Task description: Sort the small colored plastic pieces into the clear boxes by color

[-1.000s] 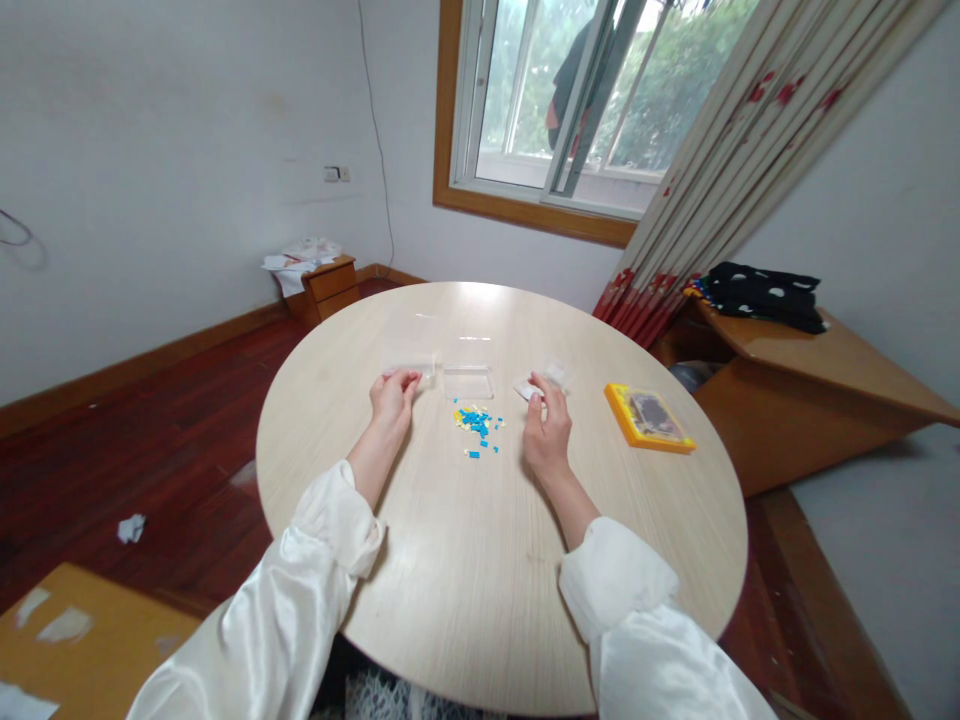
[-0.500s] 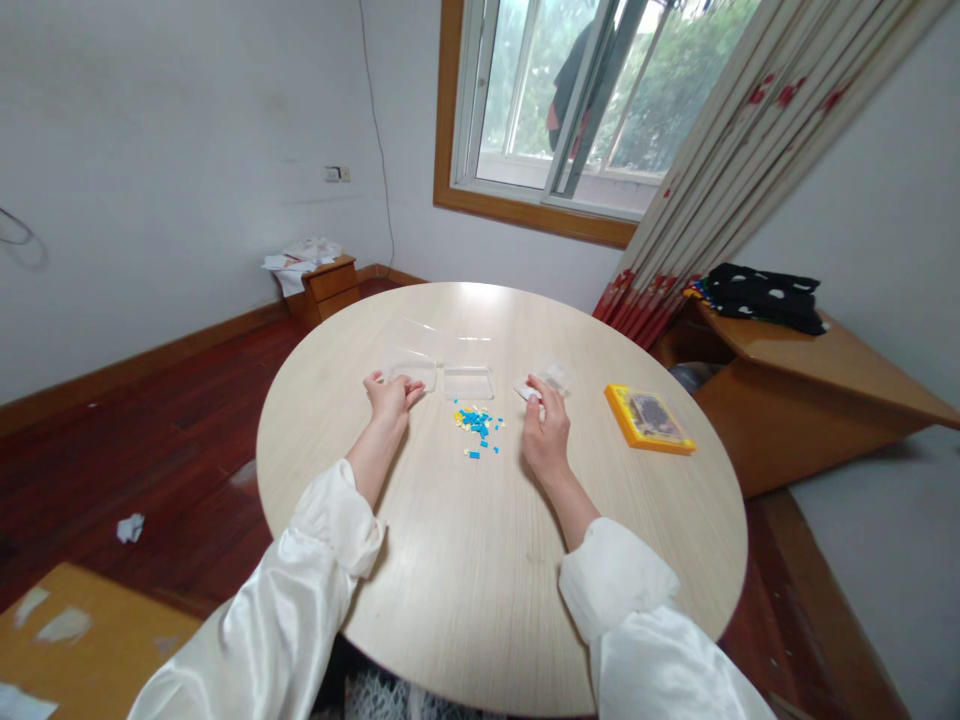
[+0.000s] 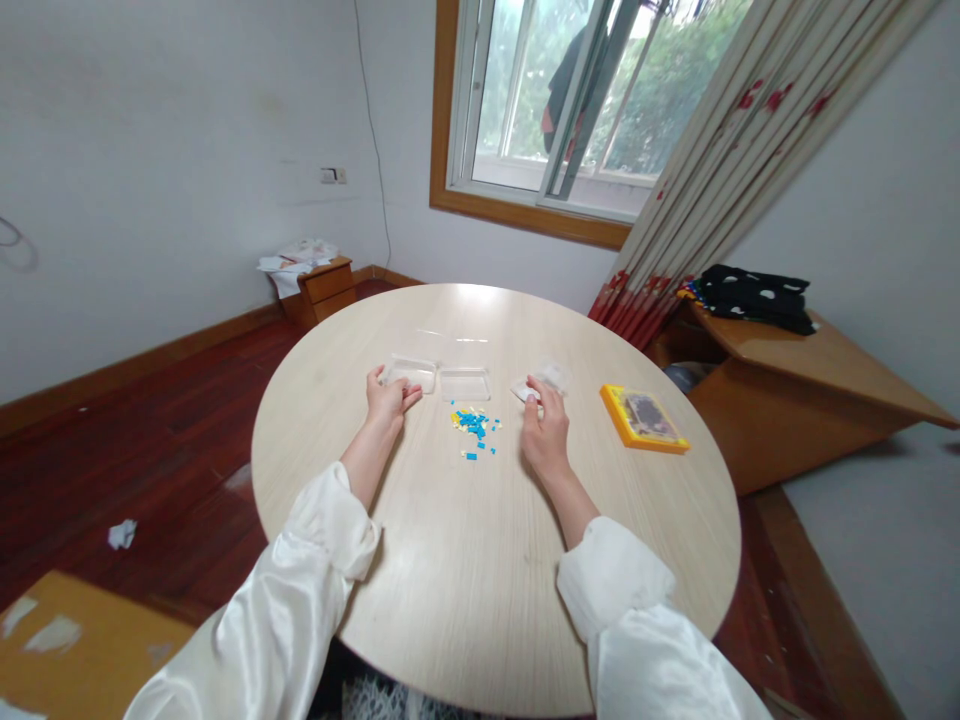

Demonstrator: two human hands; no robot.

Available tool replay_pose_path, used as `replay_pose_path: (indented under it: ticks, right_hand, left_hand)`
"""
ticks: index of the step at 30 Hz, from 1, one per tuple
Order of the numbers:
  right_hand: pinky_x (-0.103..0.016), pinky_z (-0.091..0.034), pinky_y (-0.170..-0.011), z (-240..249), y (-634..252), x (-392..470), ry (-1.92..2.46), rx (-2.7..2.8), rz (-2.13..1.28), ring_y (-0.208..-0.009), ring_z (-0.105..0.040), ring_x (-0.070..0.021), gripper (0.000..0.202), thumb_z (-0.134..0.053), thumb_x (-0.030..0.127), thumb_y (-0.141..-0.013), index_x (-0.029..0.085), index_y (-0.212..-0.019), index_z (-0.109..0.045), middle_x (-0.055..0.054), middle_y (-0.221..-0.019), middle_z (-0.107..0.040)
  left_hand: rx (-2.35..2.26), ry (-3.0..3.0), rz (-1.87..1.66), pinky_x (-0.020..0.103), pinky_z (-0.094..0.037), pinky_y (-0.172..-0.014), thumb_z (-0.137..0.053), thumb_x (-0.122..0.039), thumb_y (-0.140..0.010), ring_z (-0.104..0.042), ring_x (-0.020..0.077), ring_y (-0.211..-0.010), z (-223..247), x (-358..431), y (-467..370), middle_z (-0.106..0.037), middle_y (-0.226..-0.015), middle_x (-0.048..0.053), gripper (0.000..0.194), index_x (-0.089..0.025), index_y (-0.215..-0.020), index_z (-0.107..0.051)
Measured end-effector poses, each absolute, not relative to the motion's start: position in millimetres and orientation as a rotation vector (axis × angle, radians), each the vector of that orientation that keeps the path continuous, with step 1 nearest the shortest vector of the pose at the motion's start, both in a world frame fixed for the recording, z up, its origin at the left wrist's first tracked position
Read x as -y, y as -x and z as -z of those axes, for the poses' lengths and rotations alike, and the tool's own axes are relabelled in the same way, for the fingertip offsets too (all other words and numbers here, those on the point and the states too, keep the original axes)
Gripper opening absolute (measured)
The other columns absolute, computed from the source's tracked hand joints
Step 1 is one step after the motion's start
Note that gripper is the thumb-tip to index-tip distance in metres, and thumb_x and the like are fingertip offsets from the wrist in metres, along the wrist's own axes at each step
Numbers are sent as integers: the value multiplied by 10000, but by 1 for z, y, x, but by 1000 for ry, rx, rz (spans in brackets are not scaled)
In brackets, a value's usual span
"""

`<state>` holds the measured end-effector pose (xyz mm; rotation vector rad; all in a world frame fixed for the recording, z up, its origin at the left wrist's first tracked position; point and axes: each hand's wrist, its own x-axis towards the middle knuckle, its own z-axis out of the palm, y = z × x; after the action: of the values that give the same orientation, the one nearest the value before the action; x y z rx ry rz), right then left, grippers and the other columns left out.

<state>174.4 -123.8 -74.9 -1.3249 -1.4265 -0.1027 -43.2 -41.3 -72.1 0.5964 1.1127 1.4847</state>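
Note:
My left hand [image 3: 387,402] rests at the near left corner of a clear plastic box [image 3: 412,374], with fingers and thumb closed on its edge. A second clear plastic box [image 3: 466,384] lies just to its right. In front of the boxes is a small loose pile of blue, yellow and cream building bricks [image 3: 472,423], with a few strays around it. To the right of the pile, my right hand [image 3: 547,428] has thumb and fingertips closed on a crumpled clear plastic bag [image 3: 553,377]. Part of the bag is hidden behind the fingers.
A yellow-framed flat box [image 3: 643,418] lies on the right of the round wooden table [image 3: 480,560]. Beyond the table's right edge, a wooden cabinet [image 3: 817,390] carries folded black cloth [image 3: 756,298]. A small drawer unit [image 3: 330,287] with papers stands at the back left.
The clear plastic at my left hand, raised and tilted before, now sits lower and flatter beside the other box. My right hand has hardly moved. The view has shifted slightly.

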Motion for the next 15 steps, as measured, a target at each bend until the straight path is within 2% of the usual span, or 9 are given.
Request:
replay_pose_path:
  ticks: [4,8,11,15]
  right_hand:
    - [-467,-392,-928,71,-192,122,1388,1464,216,-1048,-515,-236,314,-394,236,-856,179,-1104,-579,-124,-1086,-614]
    - [-552,-287,-952,59,-227,128,1623,1359,449,-1062,-493,-291,328,-441,201,-798,157,-1084,-593,-161,-1110,-590]
    - [-580,-231,-946,52,-256,140,1879,1155,570,-1149,-435,-345,345,-449,243,-796,146,-1085,-610,-202,-1223,-522]
    - [-587,-193,-975,54,-286,153,2132,830,573,-1301,-285,-378,491,-596,286,-727,160,-1199,-556,-222,-1392,-374]
  left_hand:
    - [-1124,-578,-1483,321,-564,-636,-523,40,-631,-627,124,-625,72,42,44,-548,-833,11,680,-258,-1218,-351]
    - [-1115,-578,-1486,298,-552,-635,-549,23,-632,-625,125,-641,72,41,43,-553,-845,27,609,-224,-1161,-377]
    - [-1144,-582,-1509,272,-532,-615,-562,-15,-628,-605,114,-622,73,37,42,-551,-823,27,531,-190,-1105,-408]
    - [-1233,-649,-1524,221,-478,-569,-587,-88,-614,-539,85,-567,79,31,43,-530,-754,4,429,-154,-1020,-468]
